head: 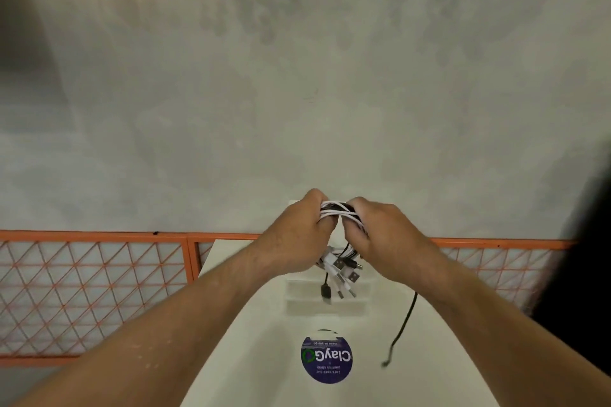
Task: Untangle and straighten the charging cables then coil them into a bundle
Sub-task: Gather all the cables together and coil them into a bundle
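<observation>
Up over the white table [258,357], left hand [297,228] and right hand [377,228] knuckle to knuckle, fingers curled tight round the cable bundle [337,211]; strands running side to side between fists, plugs [342,274] dangling downward, black cable [405,317] hanging low.

We find the light dim, soft and even, with a warm yellow glow on the rough grey plaster wall [297,76] far above and left of the left hand [294,231]. A dark out-of-focus mass [582,258] fills the edge beyond the right hand [380,231]. The bundle of white and black charging cables [337,213] gripped between both hands looks slightly smeared. Below them, the smooth white table [264,357] curves at its edges from wide-angle distortion.
</observation>
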{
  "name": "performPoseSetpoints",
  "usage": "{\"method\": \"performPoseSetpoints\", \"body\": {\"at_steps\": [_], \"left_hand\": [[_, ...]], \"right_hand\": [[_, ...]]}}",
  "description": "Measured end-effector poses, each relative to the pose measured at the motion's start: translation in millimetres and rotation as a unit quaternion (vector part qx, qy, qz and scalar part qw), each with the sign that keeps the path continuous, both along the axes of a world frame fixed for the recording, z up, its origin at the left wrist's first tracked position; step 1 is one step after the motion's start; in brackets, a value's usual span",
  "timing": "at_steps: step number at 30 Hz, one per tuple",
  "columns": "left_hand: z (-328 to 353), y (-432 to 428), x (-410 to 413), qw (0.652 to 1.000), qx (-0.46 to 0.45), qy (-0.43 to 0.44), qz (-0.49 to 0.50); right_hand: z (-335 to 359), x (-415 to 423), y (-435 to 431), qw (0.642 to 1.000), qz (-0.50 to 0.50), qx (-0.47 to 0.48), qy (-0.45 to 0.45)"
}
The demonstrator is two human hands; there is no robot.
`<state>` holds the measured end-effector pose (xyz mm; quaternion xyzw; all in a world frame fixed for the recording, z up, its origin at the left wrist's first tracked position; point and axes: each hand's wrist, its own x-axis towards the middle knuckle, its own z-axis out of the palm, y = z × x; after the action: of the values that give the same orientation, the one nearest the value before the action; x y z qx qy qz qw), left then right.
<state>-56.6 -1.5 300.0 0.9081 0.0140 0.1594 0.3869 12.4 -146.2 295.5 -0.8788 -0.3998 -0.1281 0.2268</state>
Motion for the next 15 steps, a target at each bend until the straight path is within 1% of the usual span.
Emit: {"method": "performPoseSetpoints", "body": {"at_steps": [2,3,5,6,7,8,10,11,12,13,15], "left_hand": [[-3.3,-3.8,0.8,0.998,-0.016,-0.056,0.01],[-6.2,-6.2,1.6,0.996,-0.036,-0.076,0.021],[-12.9,-12.1,3.6,0.988,-0.116,-0.096,0.04],[-15.8,-15.1,4.4,0.981,-0.16,-0.1,0.049],[-17.6,-17.9,4.1,0.974,-0.197,-0.1,0.056],[-19.4,-19.3,3.5,0.967,-0.227,-0.096,0.06],[-22.9,-17.2,2.4,0.961,-0.26,-0.075,0.058],[-24.1,-14.2,1.6,0.964,-0.254,-0.061,0.054],[-24.3,-9.8,1.3,0.972,-0.225,-0.051,0.055],[-22.1,-5.2,1.1,0.982,-0.175,-0.046,0.058],[-13.5,2.2,0.6,0.997,-0.038,-0.04,0.053]], "right_hand": [[-5.4,-4.5,1.2,0.994,-0.003,0.101,0.037],[-12.8,-7.9,3.9,0.985,-0.014,0.159,0.069],[-30.3,-14.6,11.4,0.954,-0.039,0.26,0.143],[-37.6,-16.5,15.1,0.939,-0.051,0.293,0.173],[-41.6,-17.9,17.5,0.93,-0.06,0.307,0.193],[-43.1,-18.3,18.6,0.928,-0.066,0.305,0.202],[-41.0,-16.6,17.1,0.936,-0.057,0.274,0.212],[-38.2,-15.7,14.6,0.94,-0.045,0.256,0.22],[-35.3,-14.6,12.3,0.944,-0.033,0.235,0.229],[-32.0,-14.3,10.1,0.951,-0.025,0.207,0.229],[-26.8,-12.7,8.3,0.972,-0.015,0.135,0.194]]}}
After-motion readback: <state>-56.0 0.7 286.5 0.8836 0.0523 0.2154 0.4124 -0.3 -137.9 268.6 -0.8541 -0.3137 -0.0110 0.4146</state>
